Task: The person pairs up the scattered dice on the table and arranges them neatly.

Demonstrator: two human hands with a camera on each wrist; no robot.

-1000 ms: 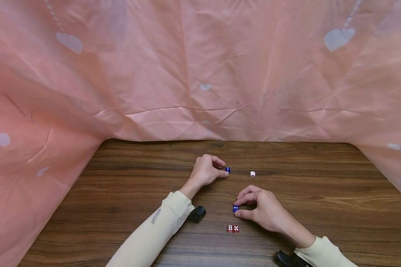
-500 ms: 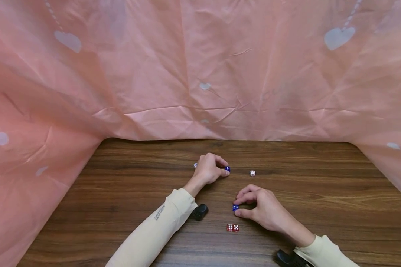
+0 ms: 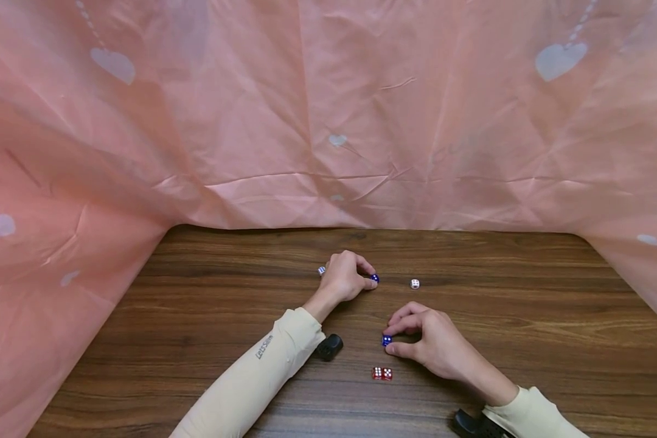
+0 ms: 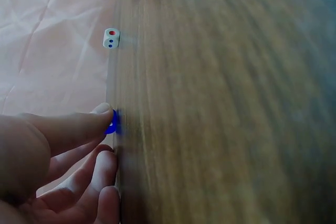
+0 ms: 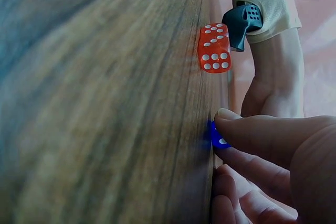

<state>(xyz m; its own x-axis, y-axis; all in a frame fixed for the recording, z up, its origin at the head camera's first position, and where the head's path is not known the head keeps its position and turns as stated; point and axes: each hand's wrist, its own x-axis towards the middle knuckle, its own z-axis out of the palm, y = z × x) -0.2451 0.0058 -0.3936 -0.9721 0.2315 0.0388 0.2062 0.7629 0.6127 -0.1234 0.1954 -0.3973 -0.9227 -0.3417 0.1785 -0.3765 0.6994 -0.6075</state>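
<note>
Near the far middle of the table, my left hand [image 3: 344, 277] pinches a blue die [image 3: 375, 278] between thumb and fingers; the left wrist view shows this blue die [image 4: 112, 123] at the tabletop, partly covered by the thumb. Closer in, my right hand [image 3: 437, 344] pinches another blue die [image 3: 387, 340], mostly hidden behind the thumb in the right wrist view [image 5: 218, 136]. Two red dice [image 3: 382, 373] sit side by side, touching, just nearer than the right hand's die. One white die [image 3: 414, 284] lies right of the left hand, and another white die [image 3: 321, 271] shows behind its knuckles.
A brown wood-grain table [image 3: 197, 316] carries all the dice. Pink cloth [image 3: 252, 121] with pale hearts encloses its back and sides. Black wrist devices are worn at the left sleeve [image 3: 330, 347] and the right sleeve [image 3: 473, 424].
My left hand has shifted slightly right and its fingers have closed on the far blue die. The white die behind that hand has come into view. My right hand has stayed put.
</note>
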